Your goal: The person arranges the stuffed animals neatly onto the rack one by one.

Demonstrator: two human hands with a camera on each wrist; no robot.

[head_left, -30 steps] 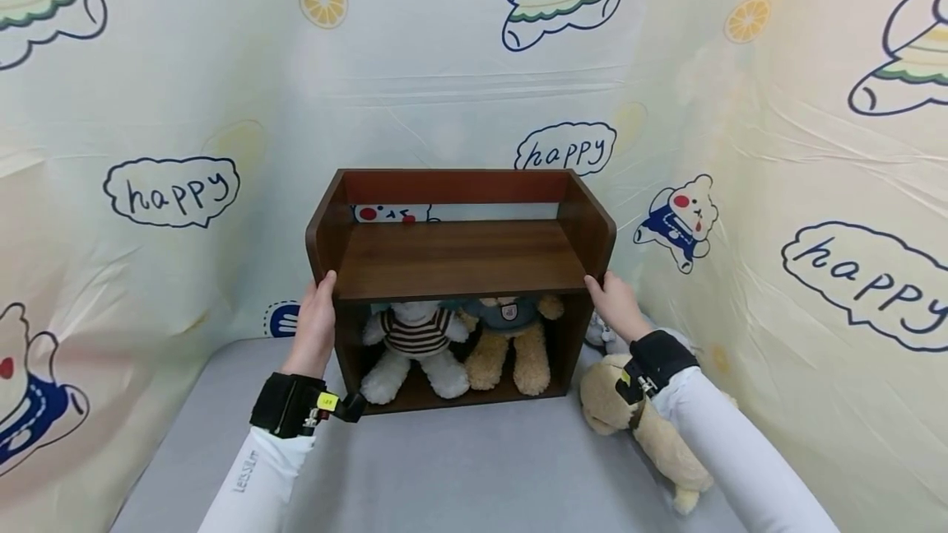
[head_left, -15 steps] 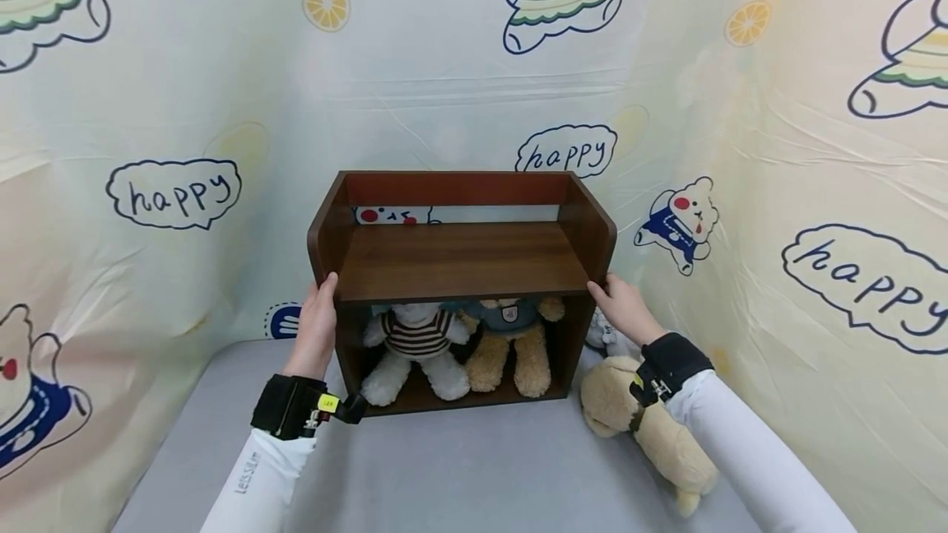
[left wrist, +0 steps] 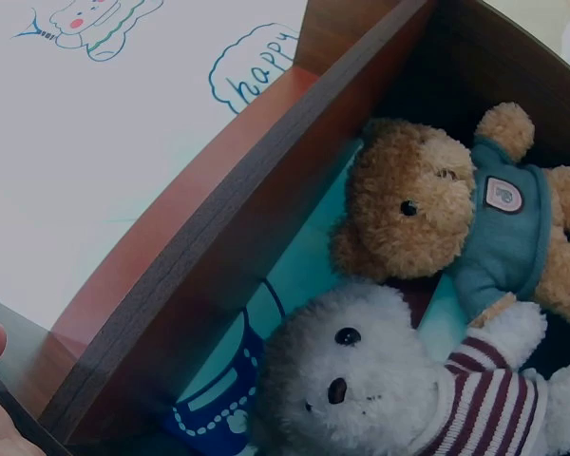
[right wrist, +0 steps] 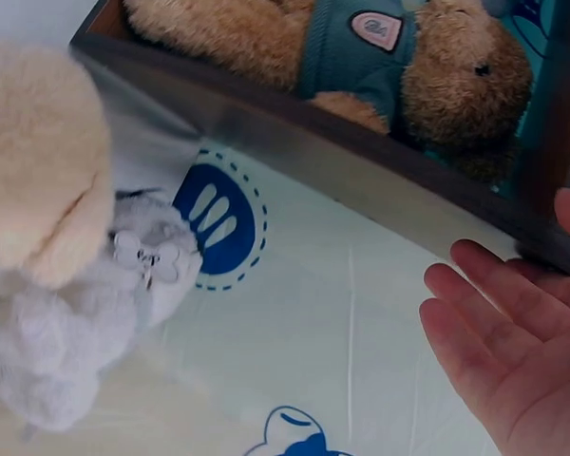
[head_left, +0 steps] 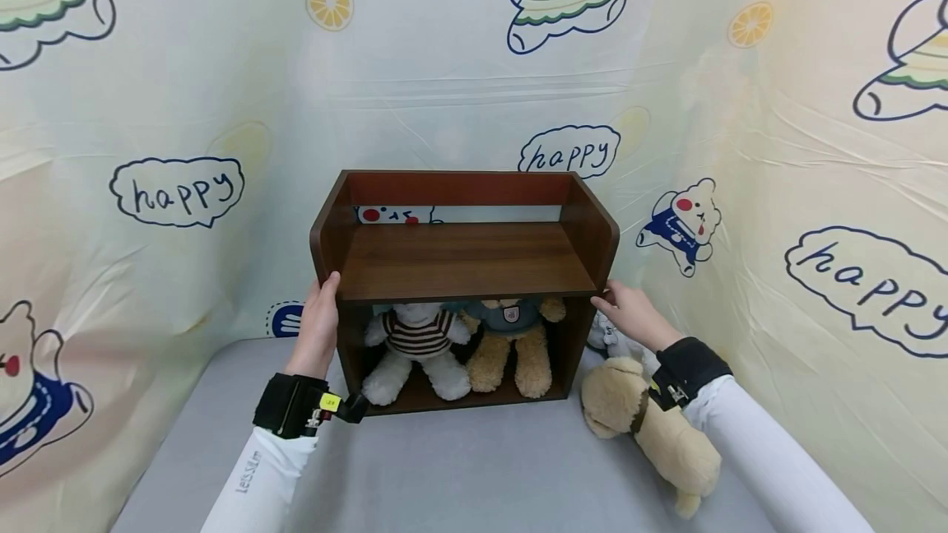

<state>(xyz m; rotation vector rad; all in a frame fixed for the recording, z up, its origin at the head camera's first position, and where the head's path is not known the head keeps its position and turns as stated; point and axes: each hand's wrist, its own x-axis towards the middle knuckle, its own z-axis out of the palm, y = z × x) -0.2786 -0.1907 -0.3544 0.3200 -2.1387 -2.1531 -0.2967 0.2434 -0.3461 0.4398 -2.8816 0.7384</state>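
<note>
A dark brown wooden shelf (head_left: 462,261) stands upright on the grey surface. My left hand (head_left: 317,327) grips the front edge of its left side panel. At the right panel, my right hand (head_left: 635,315) has its thumb near the front edge; in the right wrist view its fingers (right wrist: 489,323) extend loosely along the outer side. Inside the lower compartment sit a white plush toy (left wrist: 351,370) in a striped sweater and a brown teddy bear (left wrist: 413,195) in a teal top. The shelf board hides most of their heads in the head view.
A beige plush dog (head_left: 670,438) lies on the grey surface (head_left: 459,475) right of the shelf, below my right forearm. Behind it is a grey-white plush toy (right wrist: 85,313), partly hidden. Printed fabric (head_left: 429,105) hangs close behind the shelf.
My right hand has loosened from the right panel and shifted slightly right and down, its thumb coming off the panel's front. The left hand and shelf keep their places.
</note>
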